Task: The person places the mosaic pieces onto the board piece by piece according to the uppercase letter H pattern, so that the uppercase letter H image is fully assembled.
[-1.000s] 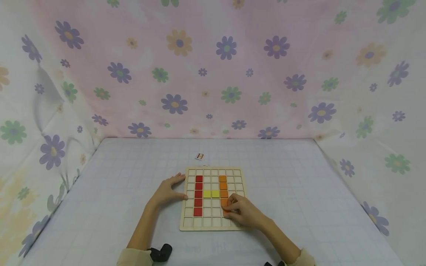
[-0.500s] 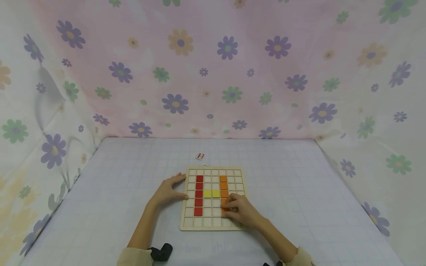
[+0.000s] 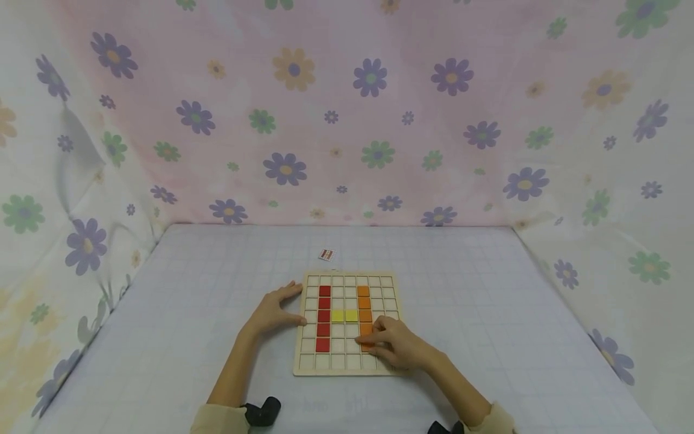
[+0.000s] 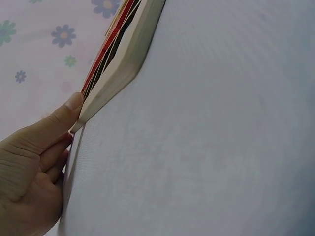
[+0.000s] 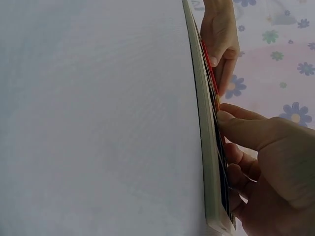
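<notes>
A wooden grid board [image 3: 322, 362] lies on the table with a column of several red tiles [image 3: 323, 330], a column of several orange tiles [image 3: 364, 303] and two yellow tiles [image 3: 344, 316] between them. My left hand [image 3: 271, 312] rests against the board's left edge, thumb and forefinger spread; in the left wrist view its thumb [image 4: 74, 102] lies at a board corner. My right hand [image 3: 398, 343] is over the lower right, forefinger stretched across the lowest orange tile [image 3: 365, 347] and thumb at its near right side. That tile is partly hidden and looks flat in its cell.
A small patterned card [image 3: 327, 255] lies beyond the board's far edge. The table [image 3: 244, 259] has a pale cloth, and a flowered curtain [image 3: 347, 138] hangs behind and at both sides. A black wrist device [image 3: 262, 412] sits at the left sleeve.
My right forefinger has slid leftward over the lowest orange tile and its gap to the thumb has widened, showing more of the tile. My left hand and the board stay in place.
</notes>
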{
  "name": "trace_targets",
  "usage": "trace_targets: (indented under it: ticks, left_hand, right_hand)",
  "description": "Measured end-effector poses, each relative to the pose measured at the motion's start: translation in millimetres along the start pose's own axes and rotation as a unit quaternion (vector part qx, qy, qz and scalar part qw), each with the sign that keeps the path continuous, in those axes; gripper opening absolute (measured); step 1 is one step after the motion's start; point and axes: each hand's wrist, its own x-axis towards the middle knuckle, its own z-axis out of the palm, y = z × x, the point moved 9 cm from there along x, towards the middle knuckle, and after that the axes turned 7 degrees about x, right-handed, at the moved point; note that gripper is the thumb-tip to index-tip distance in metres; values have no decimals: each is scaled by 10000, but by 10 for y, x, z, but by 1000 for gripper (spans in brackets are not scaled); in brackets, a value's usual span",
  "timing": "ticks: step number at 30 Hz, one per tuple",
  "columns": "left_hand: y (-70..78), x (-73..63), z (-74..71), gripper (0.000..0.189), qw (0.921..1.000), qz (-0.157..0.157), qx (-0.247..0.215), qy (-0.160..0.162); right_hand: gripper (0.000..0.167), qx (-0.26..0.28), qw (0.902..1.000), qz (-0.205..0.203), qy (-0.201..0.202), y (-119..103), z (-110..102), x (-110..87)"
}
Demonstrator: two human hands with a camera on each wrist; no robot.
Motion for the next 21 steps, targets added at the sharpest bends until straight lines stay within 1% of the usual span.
trace_targets:
  ticks: [3,10,16,18,21]
  left_hand:
    - [7,-1,-7,84,10000,-6,5,-7]
    - [9,-1,0,84,10000,-34,-12,10]
    - [5,-6,-2,85,10000,-25,28,38]
    - [2,-10,-5,86,10000,-27,50,39]
    - [-5,-14,-9,86,10000,-42,64,47]
  right_hand:
    - [23,-7,9999,-65,-81,-24,-3,7]
    - [23,82,9999,8,-126,-20,-9,8]
    - [21,-20,9997,-189,159,-27,-24,6]
    - [22,67,9996,-123,253,-8,-27,-1]
    - [26,364,9988,179,277,43,-24,-12]
